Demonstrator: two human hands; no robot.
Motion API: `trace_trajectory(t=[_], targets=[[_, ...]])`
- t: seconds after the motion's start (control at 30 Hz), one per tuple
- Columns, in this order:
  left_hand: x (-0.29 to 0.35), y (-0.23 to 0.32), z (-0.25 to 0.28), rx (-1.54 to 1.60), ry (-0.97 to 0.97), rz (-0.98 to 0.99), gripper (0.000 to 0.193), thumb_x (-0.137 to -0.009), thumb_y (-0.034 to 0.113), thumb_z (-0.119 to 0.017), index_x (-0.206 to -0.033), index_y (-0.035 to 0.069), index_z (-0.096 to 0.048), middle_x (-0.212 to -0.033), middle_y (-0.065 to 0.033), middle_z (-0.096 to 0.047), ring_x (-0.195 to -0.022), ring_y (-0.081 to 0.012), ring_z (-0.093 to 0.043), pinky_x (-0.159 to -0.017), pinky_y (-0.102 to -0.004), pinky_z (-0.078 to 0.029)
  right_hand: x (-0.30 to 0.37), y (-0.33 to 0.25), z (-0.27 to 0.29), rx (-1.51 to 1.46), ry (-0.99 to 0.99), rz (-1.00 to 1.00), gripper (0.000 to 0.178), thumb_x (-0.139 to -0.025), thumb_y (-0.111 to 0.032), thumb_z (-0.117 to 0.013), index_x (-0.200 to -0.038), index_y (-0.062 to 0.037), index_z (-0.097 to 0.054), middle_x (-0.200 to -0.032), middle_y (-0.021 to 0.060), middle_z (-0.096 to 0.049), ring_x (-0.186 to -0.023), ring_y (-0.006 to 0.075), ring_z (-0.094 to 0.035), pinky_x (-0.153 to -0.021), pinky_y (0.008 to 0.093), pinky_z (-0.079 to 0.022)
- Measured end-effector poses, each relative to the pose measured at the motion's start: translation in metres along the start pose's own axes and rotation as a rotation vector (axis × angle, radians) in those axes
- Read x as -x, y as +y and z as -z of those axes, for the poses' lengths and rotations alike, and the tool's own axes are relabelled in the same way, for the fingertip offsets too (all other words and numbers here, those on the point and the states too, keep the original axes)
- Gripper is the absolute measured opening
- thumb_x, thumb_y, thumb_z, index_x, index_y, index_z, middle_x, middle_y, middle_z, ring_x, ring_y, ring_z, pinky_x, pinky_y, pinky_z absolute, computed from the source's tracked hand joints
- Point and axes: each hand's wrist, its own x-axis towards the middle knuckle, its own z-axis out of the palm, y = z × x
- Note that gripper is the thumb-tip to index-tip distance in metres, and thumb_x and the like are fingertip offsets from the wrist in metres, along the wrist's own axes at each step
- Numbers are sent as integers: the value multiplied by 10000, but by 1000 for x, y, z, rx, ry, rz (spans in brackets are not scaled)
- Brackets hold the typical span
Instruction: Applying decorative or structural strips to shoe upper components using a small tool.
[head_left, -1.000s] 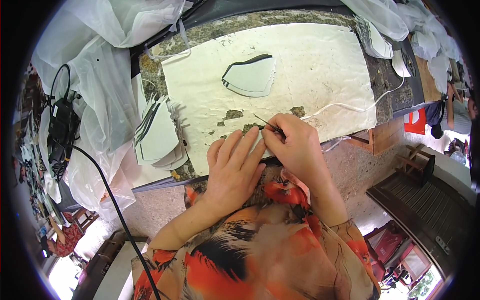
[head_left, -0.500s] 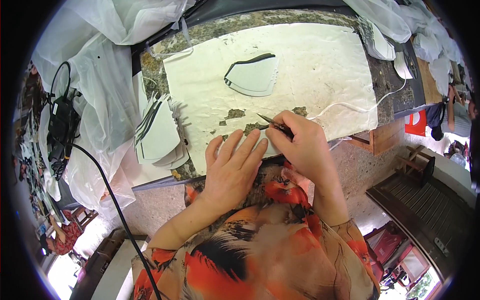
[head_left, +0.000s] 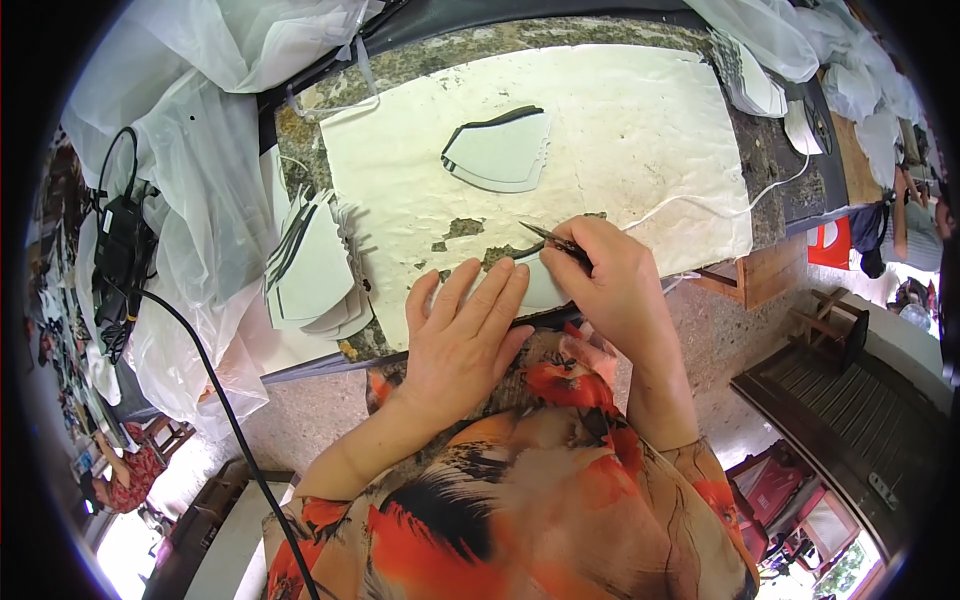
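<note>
My left hand (head_left: 452, 335) lies flat near the board's front edge, fingers stretched out and open. Its fingertips press on a pale, curved cut piece (head_left: 542, 287) with a dark edge strip, mostly hidden under my hands. In my right hand (head_left: 618, 285) is a slim dark pointed tool (head_left: 543, 236), gripped between thumb and fingers; its tip points up and left, past the piece's dark edge. Whether the tool has one blade or two cannot be made out. Farther off lies a similar pale piece (head_left: 500, 152) with black edging, apart from both hands.
A worn cream sheet (head_left: 640, 130) covers the mottled board (head_left: 440, 48). Several pale pieces (head_left: 318, 270) are stacked at its left, near clear plastic bags (head_left: 205, 170). A white cord (head_left: 690, 205) runs off to the right. A black cable (head_left: 215, 370) hangs at the left.
My right hand has shifted slightly right and up with the tool, baring more of the piece. My left thumb has drawn back a little toward me, away from the right hand.
</note>
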Motion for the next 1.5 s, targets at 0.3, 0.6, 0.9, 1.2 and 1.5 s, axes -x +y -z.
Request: trace_trajectory(t=[0.3, 0.6, 0.9, 1.2, 1.5], targets=[[-2, 3, 0, -5, 1, 11, 615, -878, 342, -767, -1421, 99, -609, -1453, -62, -585, -1320, -292, -499, -1141, -488, -303, 3, 0, -4, 51, 65, 99, 108, -911, -109, -709, -966, -26, -666, -878, 145, -661, -785, 341, -652, -706, 393, -522], [-4, 8, 1, -16, 1, 42, 598, -876, 332, -769, -1400, 86, -617, -1428, -71, -594, -1305, -302, -504, -1138, -505, -312, 9, 7, -11, 79, 136, 225, 92, -894, -82, -672, -966, -68, -615, -863, 113, -618, -785, 347, -644, -653, 428, -526], [-6, 9, 3, 7, 6, 46, 568, -882, 314, -769, -1378, 74, -629, -1404, -74, -608, -1292, -301, -513, -1139, -504, -314, 7, 7, -10, 66, 113, 189, 76, -910, -90, -670, -955, -71, -611, -852, 114, -615, -765, 354, -637, -642, 429, -521], [-13, 9, 4, -4, 37, 25, 535, -874, 288, -773, -1342, 66, -641, -1328, -73, -630, -1227, -294, -538, -1118, -509, -341, 3, 6, -5, 73, 65, 159, 87, -920, -113, -684, -946, -60, -620, -869, 126, -642, -773, 361, -644, -659, 439, -522], [-21, 10, 4, -21, 49, 11, 483, -859, 200, -758, -1317, 103, -639, -1213, -53, -633, -1143, -270, -550, -1113, -505, -343, 0, 7, 7, 18, 37, 80, 104, -919, -92, -674, -987, -15, -657, -880, 136, -654, -768, 301, -647, -705, 363, -522]])
